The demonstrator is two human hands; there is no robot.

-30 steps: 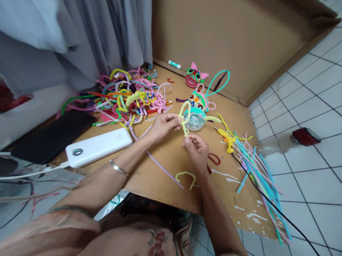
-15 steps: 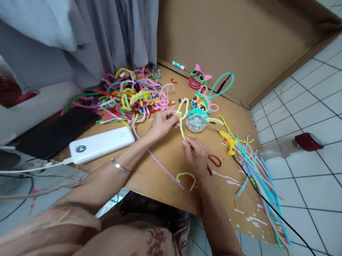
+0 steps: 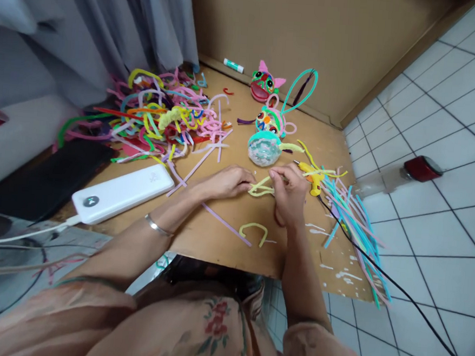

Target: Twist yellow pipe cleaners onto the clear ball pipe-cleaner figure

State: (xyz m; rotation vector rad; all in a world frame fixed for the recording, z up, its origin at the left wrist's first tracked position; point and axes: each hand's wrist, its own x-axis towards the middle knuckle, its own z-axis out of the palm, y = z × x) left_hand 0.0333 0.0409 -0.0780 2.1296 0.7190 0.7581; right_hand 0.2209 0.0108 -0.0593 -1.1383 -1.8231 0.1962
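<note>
A pale yellow pipe cleaner (image 3: 262, 192) is bent into a narrow loop between my two hands, over the middle of the table. My left hand (image 3: 234, 182) pinches its left end. My right hand (image 3: 289, 192) grips the other side, with a length running out past the fingers toward the glue gun. Just beyond my hands sits a round ball (image 3: 265, 149) with a turquoise top and a pale yellow stalk at its right. Nearer to me lies a short curved yellow pipe cleaner piece (image 3: 254, 226), beside a straight lilac pipe cleaner (image 3: 226, 224).
A yellow glue gun (image 3: 315, 182) with a black cord lies right, by a bundle of pipe cleaners (image 3: 354, 229). Two decorated animal heads (image 3: 264, 85) stand behind. A tangled pipe cleaner heap (image 3: 164, 113), white power bank (image 3: 122, 193) and black phone-like slab (image 3: 50, 176) occupy the left.
Both hands have come lower and closer together, and the yellow pipe cleaner has turned from upright to sideways. My right hand has moved right. The camera view has shifted slightly.
</note>
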